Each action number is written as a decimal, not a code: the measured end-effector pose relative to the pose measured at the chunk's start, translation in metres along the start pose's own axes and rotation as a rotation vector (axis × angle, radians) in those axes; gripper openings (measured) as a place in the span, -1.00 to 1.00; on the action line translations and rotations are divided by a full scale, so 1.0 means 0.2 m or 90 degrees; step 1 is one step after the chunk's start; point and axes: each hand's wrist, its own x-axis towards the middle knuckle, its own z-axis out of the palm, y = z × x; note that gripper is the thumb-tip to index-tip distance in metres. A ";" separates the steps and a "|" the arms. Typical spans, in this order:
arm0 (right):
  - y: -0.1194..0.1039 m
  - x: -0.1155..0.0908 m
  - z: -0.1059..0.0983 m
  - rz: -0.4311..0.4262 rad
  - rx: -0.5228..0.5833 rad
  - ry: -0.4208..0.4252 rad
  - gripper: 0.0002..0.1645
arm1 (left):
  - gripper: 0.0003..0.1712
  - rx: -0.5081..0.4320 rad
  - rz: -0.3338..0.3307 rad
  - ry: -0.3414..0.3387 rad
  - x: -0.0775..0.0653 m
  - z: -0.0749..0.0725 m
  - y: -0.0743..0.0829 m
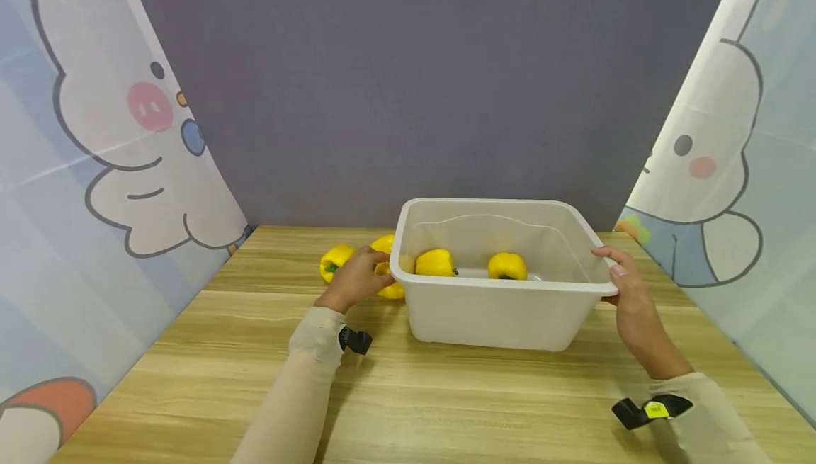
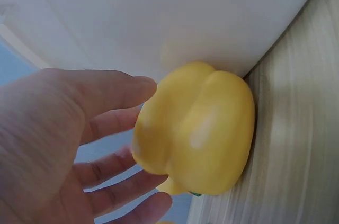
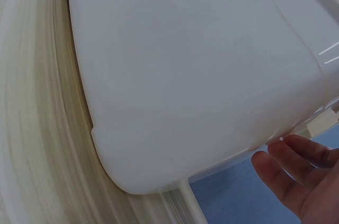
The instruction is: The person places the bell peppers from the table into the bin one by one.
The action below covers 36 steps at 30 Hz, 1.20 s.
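Observation:
A white plastic bin (image 1: 491, 312) stands on the wooden table, with two yellow bell peppers, one on the left (image 1: 435, 263) and one on the right (image 1: 508, 266), inside. At its right rim my right hand (image 1: 631, 301) holds the edge; in the right wrist view its fingers (image 3: 296, 168) lie along the rim. My left hand (image 1: 357, 280) is by the bin's left side, fingers loosely spread beside a yellow bell pepper (image 2: 198, 128). That pepper sits against the bin's outer wall. Whether the thumb presses it is unclear.
Left of the bin lies another yellow bell pepper (image 1: 335, 260), and one more (image 1: 382, 243) shows partly behind the left hand. A grey panel (image 1: 433, 95) rises behind the table (image 1: 255, 358), with cartoon-printed sheets (image 1: 127, 166) at both sides.

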 end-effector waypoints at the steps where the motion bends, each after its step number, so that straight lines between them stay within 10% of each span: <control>1: 0.00 0.00 0.00 0.000 0.000 0.000 -0.57 | -0.58 0.010 -0.002 0.000 0.00 0.00 0.00; 36: -0.01 0.00 0.00 0.003 -0.033 0.009 -0.56 | -0.22 0.123 -0.015 0.012 -0.01 0.06 0.00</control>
